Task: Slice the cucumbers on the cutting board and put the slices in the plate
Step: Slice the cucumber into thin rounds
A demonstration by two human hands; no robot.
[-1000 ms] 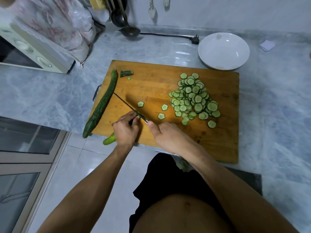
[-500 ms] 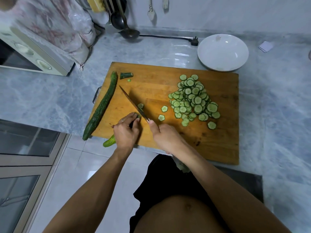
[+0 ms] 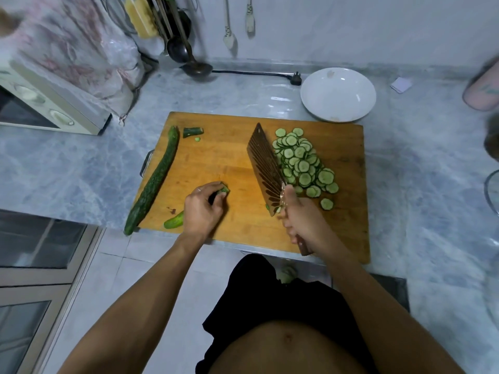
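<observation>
Cucumber slices (image 3: pixel 302 163), thin rounds, meet ridged cleaver (image 3: pixel 266 168) gripped by right hand (image 3: pixel 302 220).

a home kitchen: marble counter (image 3: pixel 243 98), hanging ladle (image 3: pixel 195 66) (dark metal), toaster oven (image 3: pixel 40 109).

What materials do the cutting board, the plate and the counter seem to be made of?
The cutting board: wood, matte orange-brown, with grain lines and cut marks. The plate: probably glazed ceramic, white with small shiny highlights, though it could be plastic. The counter: polished stone or an imitation, grey-blue with marble-like veins and a soft sheen.
</observation>
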